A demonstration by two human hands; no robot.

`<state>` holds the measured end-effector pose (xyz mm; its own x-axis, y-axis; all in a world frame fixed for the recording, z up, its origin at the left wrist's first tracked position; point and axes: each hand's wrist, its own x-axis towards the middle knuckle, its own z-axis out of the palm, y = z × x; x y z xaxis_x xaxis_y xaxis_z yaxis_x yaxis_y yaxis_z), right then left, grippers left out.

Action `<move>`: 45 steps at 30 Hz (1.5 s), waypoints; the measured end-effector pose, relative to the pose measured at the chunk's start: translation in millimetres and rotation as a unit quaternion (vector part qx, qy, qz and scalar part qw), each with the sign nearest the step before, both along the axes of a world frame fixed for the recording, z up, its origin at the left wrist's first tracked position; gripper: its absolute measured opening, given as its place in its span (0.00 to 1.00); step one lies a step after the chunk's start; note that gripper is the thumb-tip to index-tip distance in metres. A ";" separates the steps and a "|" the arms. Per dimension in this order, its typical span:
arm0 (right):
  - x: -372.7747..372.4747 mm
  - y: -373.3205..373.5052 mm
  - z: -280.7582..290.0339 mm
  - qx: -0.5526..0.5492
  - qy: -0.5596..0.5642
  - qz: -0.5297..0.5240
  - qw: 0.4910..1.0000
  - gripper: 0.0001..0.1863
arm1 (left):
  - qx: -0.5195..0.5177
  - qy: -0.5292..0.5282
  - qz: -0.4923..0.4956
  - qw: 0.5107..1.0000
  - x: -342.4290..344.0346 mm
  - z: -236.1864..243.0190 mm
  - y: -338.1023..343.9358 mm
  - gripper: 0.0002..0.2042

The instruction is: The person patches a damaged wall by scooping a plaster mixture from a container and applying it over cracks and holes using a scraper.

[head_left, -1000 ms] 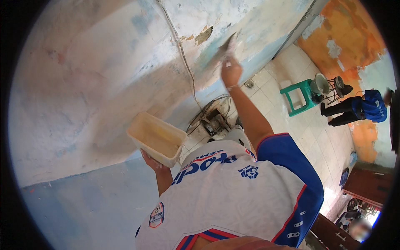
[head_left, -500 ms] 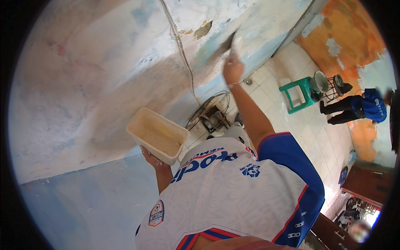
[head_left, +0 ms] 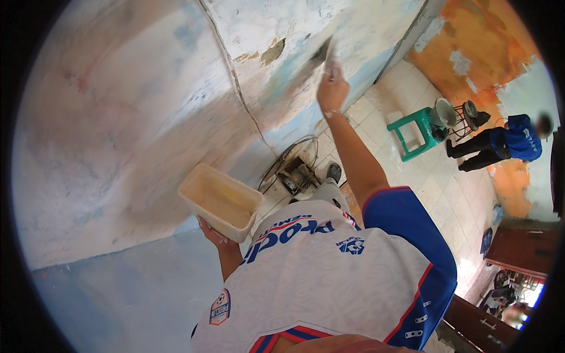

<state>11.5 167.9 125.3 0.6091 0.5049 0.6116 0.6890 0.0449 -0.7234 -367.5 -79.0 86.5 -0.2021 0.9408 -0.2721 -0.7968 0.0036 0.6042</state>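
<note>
My left hand (head_left: 214,233) is wrapped round the lower side of a pale rectangular plastic tub (head_left: 207,216), held close to my body. Thin off-white residue coats the inside of the tub. With its arm stretched out, my right hand (head_left: 333,93) grips a putty knife (head_left: 329,50), its blade at the patchy, plastered wall (head_left: 129,112). The knife is blurred, so I cannot tell whether the blade touches the surface. Near the knife, a chipped patch (head_left: 273,52) shows bare brownish material.
A cable (head_left: 234,75) runs along the wall. Beside my shoe (head_left: 334,171) a dirty machine (head_left: 298,175) with a coiled hose sits on the tiled floor (head_left: 406,182). Farther right are a green stool (head_left: 406,136), a grey bucket (head_left: 442,113) and another person (head_left: 521,140) in blue.
My right hand and the putty knife have shifted slightly along the wall. The view has turned a little, and my shoe shows more fully. My left hand still holds the tub.
</note>
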 end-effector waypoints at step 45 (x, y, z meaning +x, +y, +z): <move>-75.6 -113.4 -52.6 -0.029 -0.107 0.232 0.967 0.15 | 0.009 -0.007 0.030 0.999 8.7 -4.9 -2.8 0.28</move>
